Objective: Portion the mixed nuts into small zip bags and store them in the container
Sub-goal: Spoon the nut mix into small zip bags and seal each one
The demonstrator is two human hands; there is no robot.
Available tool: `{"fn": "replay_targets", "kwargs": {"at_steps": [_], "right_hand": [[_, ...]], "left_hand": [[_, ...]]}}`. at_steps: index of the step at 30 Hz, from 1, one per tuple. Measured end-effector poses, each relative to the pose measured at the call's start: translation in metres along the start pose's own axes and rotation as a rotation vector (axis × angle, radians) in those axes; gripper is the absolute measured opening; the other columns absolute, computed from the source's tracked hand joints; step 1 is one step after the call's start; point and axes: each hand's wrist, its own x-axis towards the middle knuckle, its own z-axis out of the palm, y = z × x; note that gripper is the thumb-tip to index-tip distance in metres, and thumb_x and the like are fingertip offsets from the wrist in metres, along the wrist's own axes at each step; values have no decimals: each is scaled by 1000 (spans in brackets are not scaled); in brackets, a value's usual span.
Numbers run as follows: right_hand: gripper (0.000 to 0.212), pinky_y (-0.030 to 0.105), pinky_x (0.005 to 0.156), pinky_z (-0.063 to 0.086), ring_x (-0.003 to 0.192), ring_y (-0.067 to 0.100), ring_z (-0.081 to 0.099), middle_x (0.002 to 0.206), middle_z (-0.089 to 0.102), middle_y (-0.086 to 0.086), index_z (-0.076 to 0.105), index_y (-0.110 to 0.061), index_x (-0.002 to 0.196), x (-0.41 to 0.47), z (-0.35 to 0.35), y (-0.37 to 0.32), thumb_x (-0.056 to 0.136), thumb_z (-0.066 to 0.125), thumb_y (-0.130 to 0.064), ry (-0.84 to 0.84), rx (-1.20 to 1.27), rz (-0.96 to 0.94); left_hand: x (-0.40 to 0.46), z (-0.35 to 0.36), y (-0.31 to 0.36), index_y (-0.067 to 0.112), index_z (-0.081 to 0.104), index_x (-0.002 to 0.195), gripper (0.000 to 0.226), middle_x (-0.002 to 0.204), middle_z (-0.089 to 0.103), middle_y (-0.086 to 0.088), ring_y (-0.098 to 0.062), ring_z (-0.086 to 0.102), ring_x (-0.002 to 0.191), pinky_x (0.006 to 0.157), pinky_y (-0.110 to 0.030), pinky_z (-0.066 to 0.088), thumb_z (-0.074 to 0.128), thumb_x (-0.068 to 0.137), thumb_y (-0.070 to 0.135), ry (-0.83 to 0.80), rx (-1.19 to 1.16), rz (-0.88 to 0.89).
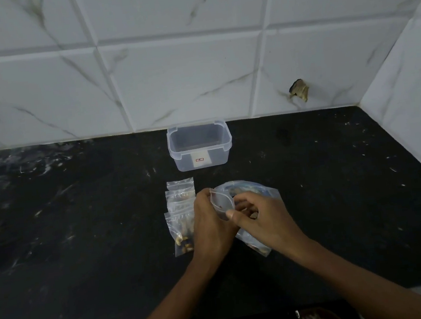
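Near the countertop (339, 197) centre, the left hand (212, 227) pinches an open small zip bag (222, 202); the right hand (261, 219) fingers curl around nuts over the large nut bag (249, 189). Thin film is light, limp, probably slippery: grip the rim.

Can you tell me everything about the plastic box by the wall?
The container is a small see-through plastic box with rounded corners and a thick rim, and no lid on it. It stands upright on the black counter, close to the tiled wall. A white sticker with a small red mark is on its front. It looks empty inside. No hand touches it, and the small filled bags lie in front of it, apart.
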Motion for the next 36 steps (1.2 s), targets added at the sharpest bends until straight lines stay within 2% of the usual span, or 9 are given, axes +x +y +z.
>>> {"fn": "replay_targets", "kwargs": {"at_steps": [4,8,10,12,16,19,23,30,36], "right_hand": [[28,7,68,42,85,-9,54,96,58,-18,60,-28,114,0,4,-1,88,64,-37,-12,-55,-11],[11,21,77,52,82,2,60,89,64,-8,64,-21,102,1,1,4,95,57,-25,73,-55,-19],[12,25,77,53,80,4,61,86,65,-6,66,-20,99,3,-4,10,96,55,-21,83,-22,-26],[13,25,76,53,80,4,63,86,65,-6,67,-21,97,7,-10,15,97,54,-20,55,-3,-26],[17,26,70,58,78,7,66,85,67,-5,64,-32,87,12,-18,21,96,56,-20,-17,-2,-24],[21,19,63,55,73,2,64,82,66,-6,66,-30,81,13,-20,20,96,56,-19,-84,-6,-49],[15,21,66,57,80,6,66,89,68,-2,71,-13,96,16,-17,20,95,57,-15,-132,35,-46],[9,32,75,59,86,10,67,92,70,-1,70,-16,97,17,-12,18,90,63,-16,-94,76,-49],[9,32,78,57,83,7,65,88,69,-5,69,-23,88,17,-14,20,91,63,-18,-94,33,-74]], "left_hand": [[-2,-1,3,26,32,129,67,121,51,1,-10,56,107,89,-34,54,73,77,40,2,44,26],[-2,-2,6,35,31,133,85,124,53,7,-9,58,110,88,-30,55,77,63,53,-71,-67,-24],[-3,-4,5,35,37,130,75,122,55,11,-3,58,110,86,-22,53,80,70,45,-114,-106,-4],[-4,-9,6,31,46,124,51,116,60,12,5,58,108,84,-14,51,76,83,24,-148,-170,4],[-1,-20,6,13,61,104,10,92,71,5,-3,69,88,74,-20,56,55,97,9,-138,-240,25],[3,-26,5,9,66,93,13,85,69,3,-5,67,80,69,-20,54,54,98,9,-97,-275,9],[8,-32,1,10,66,92,12,92,67,-5,-10,66,85,71,-23,56,55,97,12,-119,-350,-82],[7,-33,4,5,65,92,14,89,66,-5,-3,65,76,64,-18,55,54,98,11,-120,-339,-119],[6,-35,7,14,66,89,4,94,67,-5,-17,68,90,68,-22,56,63,92,15,-177,-277,-124]]}}
